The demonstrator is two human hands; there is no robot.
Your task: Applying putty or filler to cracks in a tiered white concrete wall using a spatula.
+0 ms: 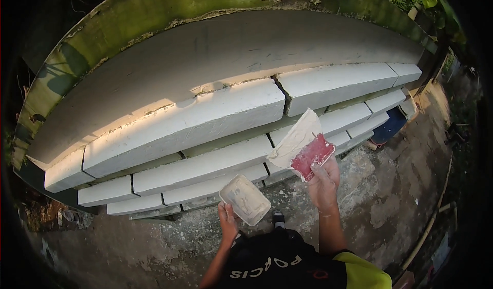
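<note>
My left hand (227,218) grips the edge of a shallow rectangular plastic tub (261,215), its fingers at the near left side. Pale putty is smeared inside the tub. In my right hand (326,185) is a red putty spreader (314,154), held up to the right of the tub. Thick white putty (295,140) coats the spreader's upper and left part. Beyond both hands, long white blocks (190,122) run in stepped rows along a wall, with dark gaps between some of them. The spreader appears in front of the blocks; whether it touches them I cannot tell.
A grey wall (246,37) with a mossy green top edge (205,4) rises behind the blocks. Pale splatters mark the concrete floor (380,207). A dark blue container (389,127) stands at the right end. A long pole (430,232) lies along the right side.
</note>
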